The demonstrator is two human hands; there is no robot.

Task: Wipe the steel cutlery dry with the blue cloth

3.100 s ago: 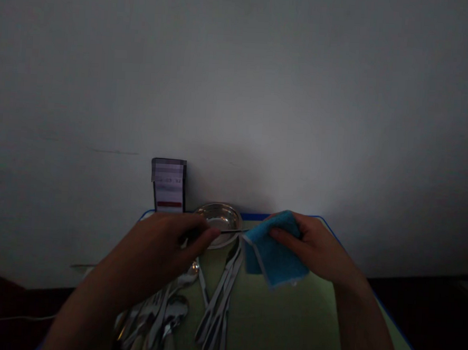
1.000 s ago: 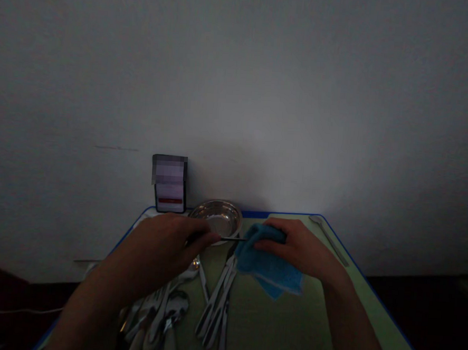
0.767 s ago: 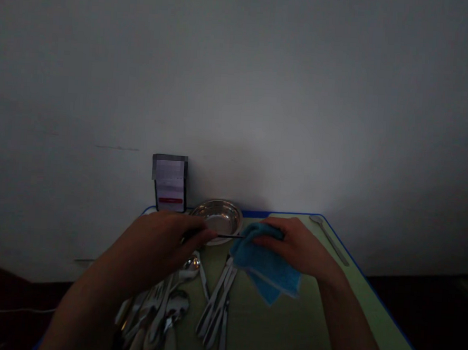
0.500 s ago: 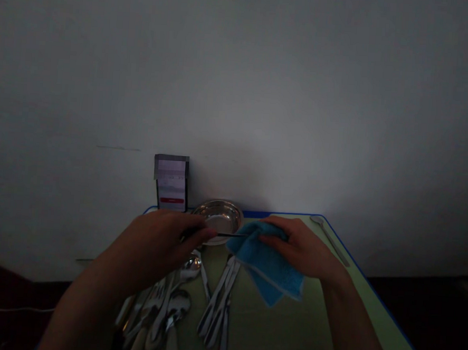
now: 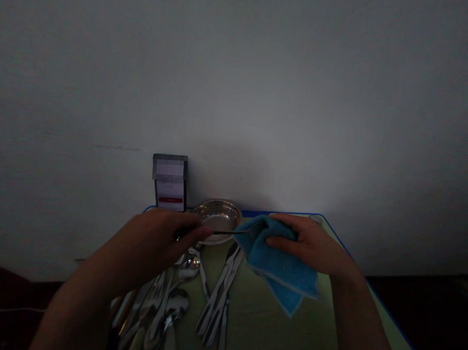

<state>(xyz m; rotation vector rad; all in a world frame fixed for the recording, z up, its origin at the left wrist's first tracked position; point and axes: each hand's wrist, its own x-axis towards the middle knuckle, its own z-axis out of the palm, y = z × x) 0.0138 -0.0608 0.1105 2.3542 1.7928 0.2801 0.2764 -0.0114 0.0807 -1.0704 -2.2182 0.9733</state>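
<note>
My left hand (image 5: 162,239) is closed round the handle of a thin metal utensil (image 5: 230,232) that points to the right. Its far end goes into a blue cloth (image 5: 280,265), which my right hand (image 5: 312,246) grips and folds round it. Both hands hover over a green tray (image 5: 256,324) with a blue rim. What kind of utensil it is stays hidden under the cloth.
A shallow steel bowl (image 5: 217,216) sits at the tray's back edge behind the hands. A phone (image 5: 170,184) leans on the white wall to its left. Several spoons (image 5: 166,303) and knives (image 5: 218,301) lie on the tray's near left and middle.
The cloth and my right hand slid a little to the right along the utensil, baring more of its shaft. My left hand kept its hold.
</note>
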